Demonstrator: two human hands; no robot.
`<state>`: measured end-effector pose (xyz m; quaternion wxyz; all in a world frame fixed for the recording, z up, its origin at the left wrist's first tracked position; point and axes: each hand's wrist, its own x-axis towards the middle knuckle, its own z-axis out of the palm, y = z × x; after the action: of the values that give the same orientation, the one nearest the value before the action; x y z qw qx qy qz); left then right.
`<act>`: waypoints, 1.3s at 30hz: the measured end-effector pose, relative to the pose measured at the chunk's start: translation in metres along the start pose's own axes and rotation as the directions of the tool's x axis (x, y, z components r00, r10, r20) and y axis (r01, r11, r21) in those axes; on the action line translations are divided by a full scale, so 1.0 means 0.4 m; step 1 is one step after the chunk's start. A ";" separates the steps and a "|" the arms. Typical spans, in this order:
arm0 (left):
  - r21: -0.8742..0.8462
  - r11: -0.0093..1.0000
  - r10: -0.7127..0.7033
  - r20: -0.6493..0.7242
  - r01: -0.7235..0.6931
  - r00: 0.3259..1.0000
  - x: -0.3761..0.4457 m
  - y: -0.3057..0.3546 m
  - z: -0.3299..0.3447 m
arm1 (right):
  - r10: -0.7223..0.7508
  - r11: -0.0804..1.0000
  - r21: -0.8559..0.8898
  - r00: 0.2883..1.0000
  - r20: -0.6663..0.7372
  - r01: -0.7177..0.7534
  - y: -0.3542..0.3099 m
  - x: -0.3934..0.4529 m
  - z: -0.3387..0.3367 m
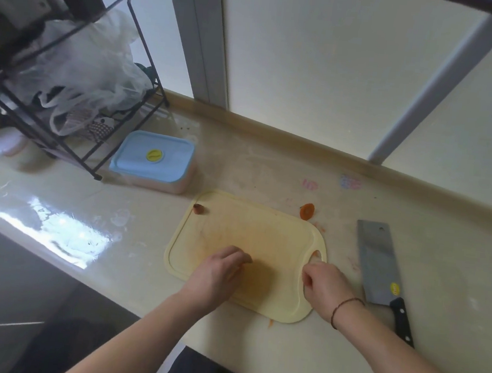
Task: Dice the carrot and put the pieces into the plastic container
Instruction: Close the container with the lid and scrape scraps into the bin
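Both hands hover low over the near end of a pale yellow cutting board (251,241). The left hand (218,274) has its fingers curled downward toward the board's stained middle; whether they pinch anything cannot be told. The right hand (323,287), a dark cord bracelet (344,308) on its wrist, curls its fingers at the board's right edge beside the handle hole, and what it holds, if anything, is hidden.

One carrot slice (307,211) lies on the surface just beyond the board's far right corner, with small orange scraps near it. A brownish carrot end (198,208) sits at the board's far left corner.

The plastic container (154,162), its blue lid on, stands on the surface beyond the board's far left. A cleaver (381,265) lies flat to the right of the board, black handle nearest. A black wire rack (77,80) holding plastic bags stands at far left.
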<state>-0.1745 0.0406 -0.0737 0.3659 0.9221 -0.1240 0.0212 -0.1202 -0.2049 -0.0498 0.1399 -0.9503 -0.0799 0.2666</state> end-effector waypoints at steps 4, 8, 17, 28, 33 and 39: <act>0.027 0.999 -0.018 -0.098 0.020 0.995 -0.011 -0.037 -0.038 | -0.113 0.964 0.223 0.984 -0.140 0.143 -0.071 0.001 -0.018; 0.020 0.978 -0.193 -0.293 0.207 0.937 0.005 -0.089 -0.097 | -0.171 0.985 0.015 0.982 -0.083 0.173 -0.147 0.031 0.001; 0.081 0.918 -0.361 -0.240 0.389 0.901 0.097 -0.159 -0.156 | -0.050 0.992 0.076 0.870 -0.490 0.100 -0.101 0.166 -0.112; 0.086 0.982 -0.154 -0.151 0.168 0.977 0.050 -0.170 -0.142 | -0.209 0.961 0.095 0.910 -0.358 0.258 -0.134 0.131 -0.051; -0.055 0.955 -0.296 -0.228 0.291 0.928 0.008 -0.168 -0.147 | -0.117 0.976 0.138 0.945 -0.306 0.166 -0.188 0.079 0.001; -0.413 0.633 -0.744 -0.092 0.655 0.661 0.017 -0.141 -0.179 | 0.664 0.601 0.725 0.714 -0.219 -0.336 -0.076 -0.035 0.031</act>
<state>-0.1503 0.1274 -0.0584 0.5129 0.8065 0.2928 -0.0280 -0.1410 -0.1766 -0.0440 0.3850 -0.8587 0.3315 0.0677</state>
